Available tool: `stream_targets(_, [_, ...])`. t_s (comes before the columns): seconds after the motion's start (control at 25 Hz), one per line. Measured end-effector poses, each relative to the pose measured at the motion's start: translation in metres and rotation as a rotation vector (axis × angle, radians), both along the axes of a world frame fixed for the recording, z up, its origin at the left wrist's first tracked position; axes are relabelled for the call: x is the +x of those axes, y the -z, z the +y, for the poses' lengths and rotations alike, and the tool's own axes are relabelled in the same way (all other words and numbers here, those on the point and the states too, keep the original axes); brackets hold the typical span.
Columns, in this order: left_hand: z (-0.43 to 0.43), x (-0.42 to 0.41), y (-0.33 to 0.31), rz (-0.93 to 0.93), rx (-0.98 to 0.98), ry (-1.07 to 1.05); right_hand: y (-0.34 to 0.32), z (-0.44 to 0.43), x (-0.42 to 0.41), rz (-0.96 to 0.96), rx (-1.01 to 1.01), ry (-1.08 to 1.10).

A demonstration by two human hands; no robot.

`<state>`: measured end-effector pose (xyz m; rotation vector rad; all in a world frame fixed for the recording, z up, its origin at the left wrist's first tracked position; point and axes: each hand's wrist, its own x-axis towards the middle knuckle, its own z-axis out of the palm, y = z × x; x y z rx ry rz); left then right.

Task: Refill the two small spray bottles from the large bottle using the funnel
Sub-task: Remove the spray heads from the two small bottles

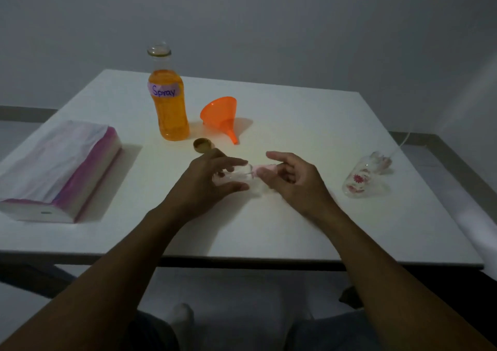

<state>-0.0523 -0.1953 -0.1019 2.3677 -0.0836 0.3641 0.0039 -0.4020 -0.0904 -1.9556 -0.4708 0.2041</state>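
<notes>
- Small clear spray bottle [239,178] lying on its side near the middle of the white table [295,216], body gripped by the left hand [207,181], pink spray head [265,169] pointing toward the right hand [293,178]
- Left hand wrapping the bottle's clear body, thumb below and fingers curling over the top; bottle partly hidden, liquid level inside not readable
- Right hand pinching the pink spray head between thumb and fingers, index finger sticking out loose above it; cannot tell whether the head is seated or coming off
- Second small spray bottle [361,177] lying on its side well apart to the right, near the table's right edge, clear with red flower prints, its pink top end pointing away and blurred
- Large bottle [169,103] standing upright at the far side of the table, open-mouthed, holding orange liquid up to the shoulder, paper label reading "Spray"
- Gold cap [202,144] sitting on the table just in front of the large bottle, open side up
- Orange funnel [222,114] lying tipped on its side just right of the large bottle, spout pointing toward the near edge
- Tissue pack [61,167], white with pink-purple stripes, lying at the left side of the table, well apart from the hands
- Both forearms reaching in bare from the near edge; lighting dim
</notes>
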Motion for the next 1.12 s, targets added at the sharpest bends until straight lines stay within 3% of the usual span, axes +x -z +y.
stream_targets(0.24, [-0.014,0.023,-0.005,-0.029,0.014,0.049,-0.004,-0.004,0.024,-0.003,0.080,-0.050])
stream_targets(0.4, [-0.016,0.021,-0.010,0.041,-0.087,0.110,-0.006,-0.007,0.035,-0.082,0.119,-0.157])
stream_targets(0.6, [-0.012,0.017,-0.012,0.041,-0.106,0.129,-0.020,-0.024,0.037,0.015,0.017,-0.317])
stream_targets(0.8, [-0.017,0.019,-0.010,0.026,-0.030,0.129,-0.022,-0.021,0.031,0.074,-0.122,-0.103])
stream_targets(0.96, [-0.016,0.021,-0.011,0.001,-0.027,0.107,-0.020,-0.032,0.033,0.029,0.066,-0.222])
stream_targets(1.12, [-0.021,0.022,-0.013,0.001,-0.012,0.121,-0.017,-0.025,0.031,0.124,-0.025,-0.097])
